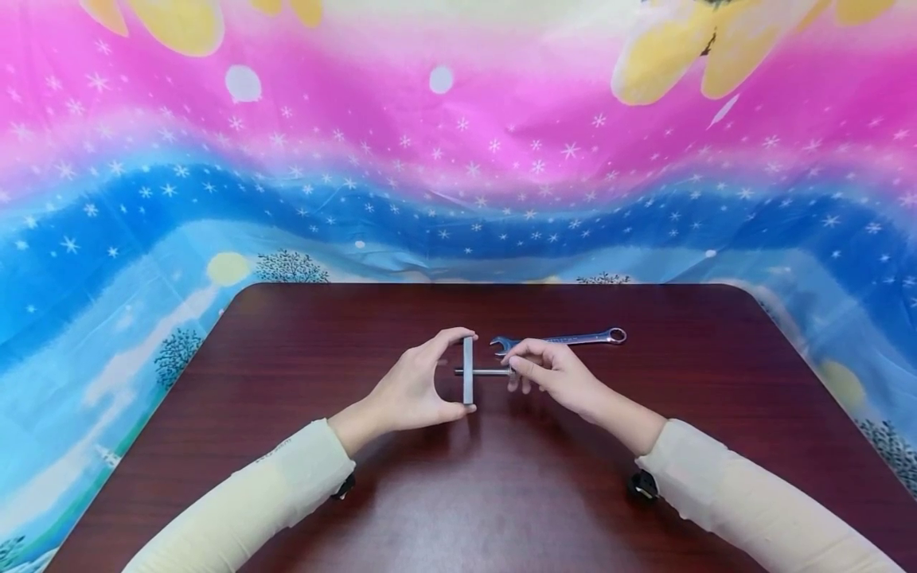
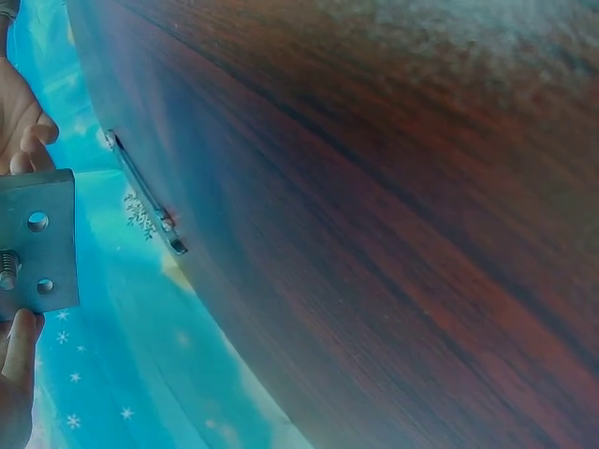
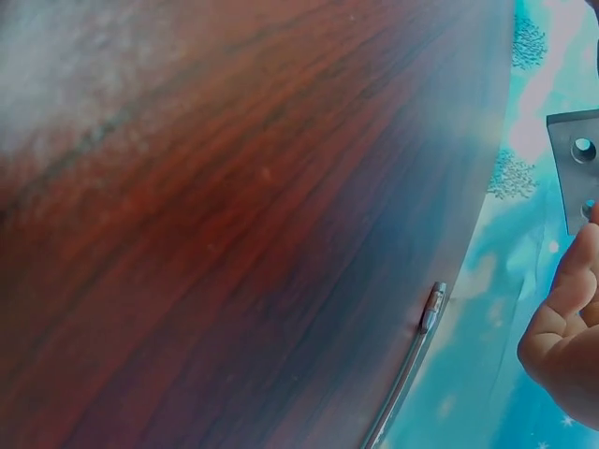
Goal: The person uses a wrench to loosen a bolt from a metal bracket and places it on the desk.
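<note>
My left hand (image 1: 411, 386) holds a flat metal plate (image 1: 469, 370) upright by its top and bottom edges, between fingers and thumb. Round holes show in the plate (image 2: 39, 267) in the left wrist view. A bolt (image 1: 490, 372) passes through it, and its threaded tip (image 2: 8, 271) sticks out on the left side. The fingers of my right hand (image 1: 559, 374) pinch the bolt at its head end, right of the plate. In the right wrist view the plate (image 3: 573, 164) is cut off by the frame edge, and the bolt is hidden.
A combination wrench (image 1: 573, 339) lies on the dark red wooden table (image 1: 286, 493), just behind my right hand. Beyond the table's far edge hangs a colourful printed cloth (image 1: 458, 159).
</note>
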### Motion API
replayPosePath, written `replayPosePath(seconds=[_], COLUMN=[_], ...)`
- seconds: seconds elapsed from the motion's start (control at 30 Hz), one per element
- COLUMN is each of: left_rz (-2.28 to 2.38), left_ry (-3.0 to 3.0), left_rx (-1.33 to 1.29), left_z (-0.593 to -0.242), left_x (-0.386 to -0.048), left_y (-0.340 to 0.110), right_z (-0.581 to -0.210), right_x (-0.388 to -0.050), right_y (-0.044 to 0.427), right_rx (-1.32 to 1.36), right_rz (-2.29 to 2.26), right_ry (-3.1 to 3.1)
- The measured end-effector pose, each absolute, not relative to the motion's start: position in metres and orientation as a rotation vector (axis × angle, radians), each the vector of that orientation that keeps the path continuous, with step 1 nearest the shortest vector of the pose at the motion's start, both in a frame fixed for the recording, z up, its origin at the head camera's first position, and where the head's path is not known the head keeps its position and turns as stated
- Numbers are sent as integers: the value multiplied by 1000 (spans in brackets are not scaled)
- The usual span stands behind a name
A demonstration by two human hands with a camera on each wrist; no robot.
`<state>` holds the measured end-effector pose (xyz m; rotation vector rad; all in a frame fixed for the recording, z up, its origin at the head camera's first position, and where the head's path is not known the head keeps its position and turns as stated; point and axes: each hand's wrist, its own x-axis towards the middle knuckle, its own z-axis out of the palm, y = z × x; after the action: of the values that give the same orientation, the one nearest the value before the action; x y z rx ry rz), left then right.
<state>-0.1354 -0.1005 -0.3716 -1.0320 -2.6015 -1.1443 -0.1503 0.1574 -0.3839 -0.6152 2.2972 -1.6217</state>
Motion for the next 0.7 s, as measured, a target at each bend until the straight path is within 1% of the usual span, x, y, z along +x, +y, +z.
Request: replayPosePath(seconds=[0.33, 0.53, 0.7], left_rz=[-1144, -1144, -1147], left_ry=[-2584, -2577, -2583], left_rx=[-1031, -1032, -1024], left_z=[-372, -372, -372], left_x=[-136, -135, -135], left_y=[-101, -102, -102], right_z=[-385, -384, -381], right_x=[-150, -148, -147], right_y=[157, 157, 157], right_rx=[-613, -699, -624], right_rz=[-1679, -1624, -1614], right_ry=[2290, 2366, 2303])
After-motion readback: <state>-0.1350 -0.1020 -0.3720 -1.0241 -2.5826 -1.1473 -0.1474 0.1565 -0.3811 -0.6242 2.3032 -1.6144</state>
